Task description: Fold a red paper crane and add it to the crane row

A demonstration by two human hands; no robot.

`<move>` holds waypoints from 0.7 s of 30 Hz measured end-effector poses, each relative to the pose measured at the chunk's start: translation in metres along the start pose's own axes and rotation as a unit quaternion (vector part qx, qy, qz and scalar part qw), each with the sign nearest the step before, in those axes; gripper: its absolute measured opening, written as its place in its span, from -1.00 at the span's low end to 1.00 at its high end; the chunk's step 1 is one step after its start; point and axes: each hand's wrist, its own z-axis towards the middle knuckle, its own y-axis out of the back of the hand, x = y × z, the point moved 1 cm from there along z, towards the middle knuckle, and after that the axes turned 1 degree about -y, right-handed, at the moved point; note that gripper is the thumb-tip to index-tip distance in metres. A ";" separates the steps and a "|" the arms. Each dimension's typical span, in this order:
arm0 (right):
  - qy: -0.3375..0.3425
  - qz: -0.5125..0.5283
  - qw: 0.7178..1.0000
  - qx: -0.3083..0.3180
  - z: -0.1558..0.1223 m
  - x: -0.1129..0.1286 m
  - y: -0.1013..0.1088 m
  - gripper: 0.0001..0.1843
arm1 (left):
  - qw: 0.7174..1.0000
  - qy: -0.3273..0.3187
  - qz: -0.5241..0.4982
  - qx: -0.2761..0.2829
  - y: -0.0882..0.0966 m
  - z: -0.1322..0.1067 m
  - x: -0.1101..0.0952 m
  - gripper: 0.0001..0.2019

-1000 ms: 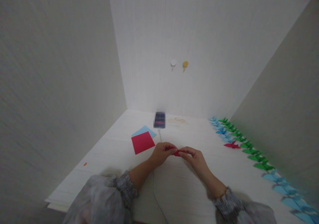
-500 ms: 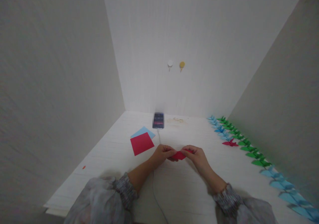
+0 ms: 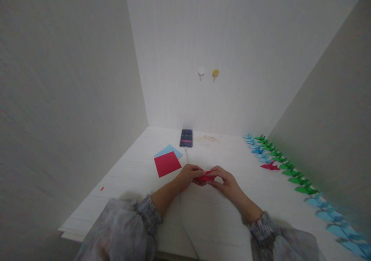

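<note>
Between my two hands, above the middle of the white table, is a small folded piece of red paper (image 3: 206, 176). My left hand (image 3: 191, 174) pinches its left end, thumb on top and fingers beneath. At the right end my right hand (image 3: 223, 178) has its fingertips on the paper, the index finger along the upper edge and the thumb below. The paper's finer folds are too small to make out. To the left of my hands lies a flat red sheet (image 3: 167, 164), partly covering a light blue sheet (image 3: 169, 150).
Rows of green paper cranes (image 3: 292, 173) and blue paper cranes (image 3: 330, 215) line the right side, with one red crane (image 3: 270, 166) beside them. A phone (image 3: 186, 138) with a white cable (image 3: 185, 230) stands by the back wall. An orange scrap (image 3: 102, 188) lies left.
My right thumb has moved down off the paper's top, and the fingers have opened a little around its right end. The red paper looks narrower now. The view has shifted slightly.
</note>
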 end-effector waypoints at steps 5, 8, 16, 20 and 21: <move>-0.023 0.023 0.999 -0.001 0.000 -0.008 -0.002 -0.92 | 1.000 0.000 0.013 0.004 -0.001 -0.002 -0.002 -0.75; -0.042 0.036 0.998 0.002 -0.001 -0.009 -0.002 -0.93 | 1.000 -0.004 0.023 0.002 -0.001 -0.002 -0.001 -0.75; -0.051 0.024 0.998 -0.002 -0.001 -0.010 -0.004 -0.93 | 0.999 -0.003 0.034 0.027 0.002 0.001 0.004 -0.77; -0.027 0.003 1.000 0.007 -0.001 -0.008 -0.004 -0.90 | 1.000 -0.003 0.018 0.019 0.001 0.000 0.004 -0.76; -0.017 -0.006 1.000 0.010 -0.001 -0.007 -0.005 -0.88 | 1.000 -0.005 0.013 0.008 0.001 0.000 0.003 -0.77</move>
